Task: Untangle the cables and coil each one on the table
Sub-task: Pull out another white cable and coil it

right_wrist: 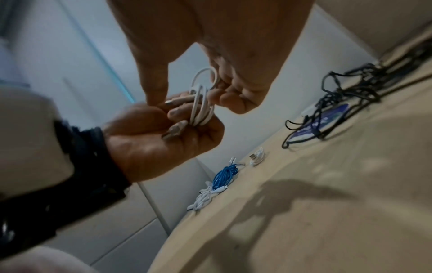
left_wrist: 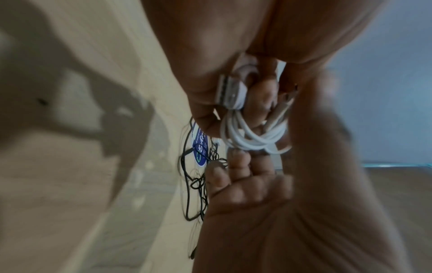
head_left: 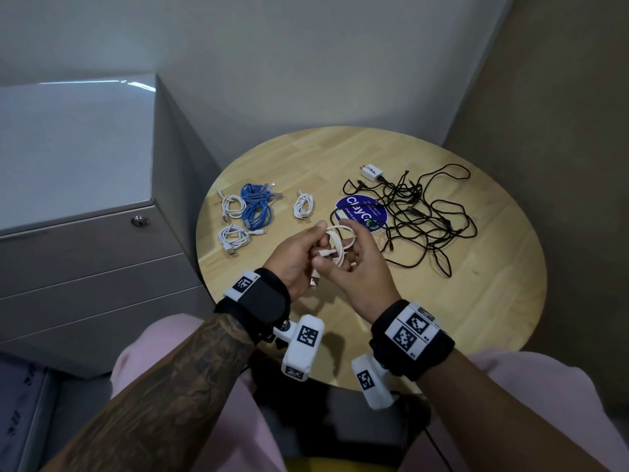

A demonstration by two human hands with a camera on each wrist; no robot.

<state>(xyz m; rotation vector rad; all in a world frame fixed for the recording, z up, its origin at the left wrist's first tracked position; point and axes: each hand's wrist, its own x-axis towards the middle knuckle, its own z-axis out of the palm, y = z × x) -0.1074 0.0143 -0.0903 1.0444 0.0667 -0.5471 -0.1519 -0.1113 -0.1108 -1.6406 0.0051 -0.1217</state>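
A white cable (head_left: 337, 245), wound into a small coil, is held above the round wooden table (head_left: 442, 301). The left hand (head_left: 296, 258) pinches the coil, and the right hand (head_left: 354, 264) curls its fingers around it. On the table, 5 coiled cables (head_left: 252, 212) lie left; a tangle of black cables (head_left: 418, 219) lies right, over a blue sticker (head_left: 357, 212).

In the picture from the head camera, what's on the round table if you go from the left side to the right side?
White coiled cables → blue coiled cables → a lone white coil → the white cable that both hands hold above the table → the round blue sticker → the black cable tangle.
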